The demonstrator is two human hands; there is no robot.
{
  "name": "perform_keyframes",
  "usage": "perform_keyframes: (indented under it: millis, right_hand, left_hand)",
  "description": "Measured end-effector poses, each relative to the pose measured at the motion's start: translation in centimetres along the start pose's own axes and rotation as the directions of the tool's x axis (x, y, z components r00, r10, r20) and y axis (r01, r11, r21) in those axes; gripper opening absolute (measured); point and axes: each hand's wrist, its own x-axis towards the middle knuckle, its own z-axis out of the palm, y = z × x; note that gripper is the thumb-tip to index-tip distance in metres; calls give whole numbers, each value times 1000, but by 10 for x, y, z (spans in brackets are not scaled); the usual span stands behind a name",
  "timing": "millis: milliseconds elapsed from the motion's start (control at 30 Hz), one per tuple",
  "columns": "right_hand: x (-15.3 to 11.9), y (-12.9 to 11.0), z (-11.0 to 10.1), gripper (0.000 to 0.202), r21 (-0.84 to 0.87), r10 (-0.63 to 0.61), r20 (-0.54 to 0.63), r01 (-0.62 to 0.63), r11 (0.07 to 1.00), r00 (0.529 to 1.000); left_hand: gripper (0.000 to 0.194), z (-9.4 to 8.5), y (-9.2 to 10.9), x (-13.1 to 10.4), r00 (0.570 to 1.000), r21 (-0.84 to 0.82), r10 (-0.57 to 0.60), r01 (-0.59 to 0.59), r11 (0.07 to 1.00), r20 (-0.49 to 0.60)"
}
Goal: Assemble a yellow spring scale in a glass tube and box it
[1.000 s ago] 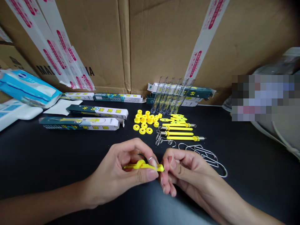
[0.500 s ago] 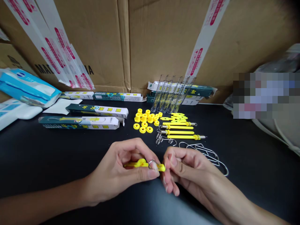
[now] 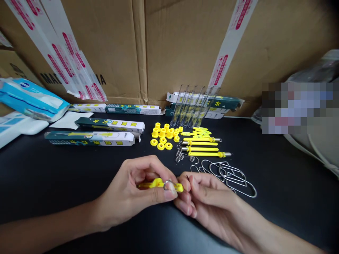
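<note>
Over the black desk (image 3: 79, 176), short of its far edge, closed left fingers (image 3: 155, 196) hold a slim yellow plastic part (image 3: 157, 182) with curved silver wire (image 3: 164, 184), while right fingers (image 3: 205, 194), pinching a thin dark tip (image 3: 188, 177), have shifted left, uncovering more bent silver wires (image 3: 232, 175).

The left hand (image 3: 134, 197) hides part of the yellow plastic piece (image 3: 158, 182); the thin dark tip (image 3: 188, 177) in the right hand's (image 3: 212, 199) pinch is too small to identify. The left edge crops the blue packet (image 3: 33, 100).
</note>
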Motion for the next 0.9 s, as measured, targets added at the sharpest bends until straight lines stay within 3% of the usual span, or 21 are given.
perform_keyframes:
  millis: [233,500,767,900]
  right_hand:
    - [0,-2,2,21,-112,-30,-114,17,994,993]
    - [1,-10,0,16,-174,-48,-110,28,984,993]
    - [2,-15,3,14,-346,-186,-133,130,929,974]
    - [0,-14,3,17,-454,-237,-160,142,880,958]
  left_hand:
    - [14,0,-3,1,1000,79,-3,3,997,-7]
    - [19,1,-7,1,988,208,150,-142,968,-25]
    - [33,6,-2,2,988,288,68,-26,957,-136]
    - [22,5,-3,0,990,371,75,-27,928,-118]
